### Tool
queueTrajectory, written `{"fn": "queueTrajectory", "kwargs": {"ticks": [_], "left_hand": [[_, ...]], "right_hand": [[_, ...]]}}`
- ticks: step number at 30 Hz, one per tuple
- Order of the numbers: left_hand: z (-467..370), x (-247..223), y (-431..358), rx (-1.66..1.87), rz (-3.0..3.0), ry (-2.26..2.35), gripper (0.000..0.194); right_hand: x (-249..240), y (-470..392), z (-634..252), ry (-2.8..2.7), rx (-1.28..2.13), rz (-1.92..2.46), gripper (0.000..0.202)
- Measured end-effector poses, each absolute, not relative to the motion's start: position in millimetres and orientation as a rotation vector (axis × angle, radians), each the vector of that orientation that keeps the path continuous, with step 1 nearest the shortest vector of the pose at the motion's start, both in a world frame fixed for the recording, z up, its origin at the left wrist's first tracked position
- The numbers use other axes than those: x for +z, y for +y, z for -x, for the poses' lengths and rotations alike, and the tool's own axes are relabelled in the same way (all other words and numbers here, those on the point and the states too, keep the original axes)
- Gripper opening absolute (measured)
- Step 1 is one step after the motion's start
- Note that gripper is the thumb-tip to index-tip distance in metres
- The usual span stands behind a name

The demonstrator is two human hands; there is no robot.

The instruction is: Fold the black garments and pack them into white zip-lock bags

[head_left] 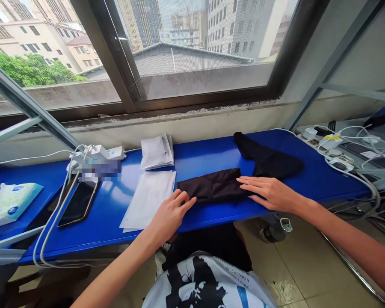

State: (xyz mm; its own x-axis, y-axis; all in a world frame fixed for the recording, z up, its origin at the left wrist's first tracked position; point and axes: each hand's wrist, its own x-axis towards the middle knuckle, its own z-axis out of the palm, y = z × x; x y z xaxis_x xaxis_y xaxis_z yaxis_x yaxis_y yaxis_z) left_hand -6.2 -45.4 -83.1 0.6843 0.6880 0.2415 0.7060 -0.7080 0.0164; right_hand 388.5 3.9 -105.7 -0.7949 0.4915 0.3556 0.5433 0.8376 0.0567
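A black cloth (213, 186), folded into a long flat strip, lies on the blue tabletop (205, 152) in front of me. My left hand (171, 211) is at its left end, fingers curled and thumb against the near corner, closed on the fabric. Over the right end, my right hand (271, 193) rests with fingers stretched out flat, the tips touching the cloth. Behind that hand lies a second black cloth piece (272, 158), loosely spread with a narrow end to the upper left. Left of the folded cloth is a translucent white bag (150, 199).
Stacked white bags (156, 152) lie near the wall. Further left are a phone (78, 203), white chargers with cables (98, 154) and a tissue pack (14, 203). More cables and chargers (336, 145) crowd the right. A bottle (272, 233) stands on the floor.
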Motion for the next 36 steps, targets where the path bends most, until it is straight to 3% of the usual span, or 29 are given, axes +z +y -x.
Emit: {"fn": "queueTrajectory", "kwargs": {"ticks": [5, 7, 9, 11, 15, 22, 26, 28, 31, 36], "left_hand": [[7, -87, -36, -0.341, 2.759, -1.261, 0.045], [4, -88, -33, -0.239, 2.702, -1.333, 0.038], [-2, -89, -33, -0.178, 2.616, -1.404, 0.031], [-11, -88, -40, -0.216, 2.554, -1.401, 0.036], [-34, -94, -66, -0.458, 2.744, -1.197, 0.059], [-64, -125, -88, -1.107, 2.906, -1.332, 0.039], [-76, -127, -91, -1.595, 2.816, -1.573, 0.032], [-80, -125, -93, -1.652, 2.712, -1.692, 0.028], [-83, -124, -93, -1.62, 2.602, -1.751, 0.026], [-81, -128, -91, -1.489, 2.555, -1.705, 0.045]], "right_hand": [[-107, -32, -384, -2.68, -0.228, 0.81, 0.055], [-110, -50, -373, -2.642, -0.316, 0.783, 0.041], [-114, -65, -360, -2.592, -0.396, 0.714, 0.016], [-119, -74, -347, -2.557, -0.423, 0.628, 0.019], [-125, -83, -333, -2.476, -0.285, 0.536, 0.027], [-90, -87, -323, -2.318, 0.025, 0.586, 0.05], [-48, -51, -292, -2.248, 0.113, 0.789, 0.035], [-39, -19, -274, -2.229, 0.339, 0.949, 0.018], [-48, 25, -256, -2.302, 0.657, 1.159, 0.015], [-81, 44, -264, -2.29, 0.57, 1.263, 0.013]]}}
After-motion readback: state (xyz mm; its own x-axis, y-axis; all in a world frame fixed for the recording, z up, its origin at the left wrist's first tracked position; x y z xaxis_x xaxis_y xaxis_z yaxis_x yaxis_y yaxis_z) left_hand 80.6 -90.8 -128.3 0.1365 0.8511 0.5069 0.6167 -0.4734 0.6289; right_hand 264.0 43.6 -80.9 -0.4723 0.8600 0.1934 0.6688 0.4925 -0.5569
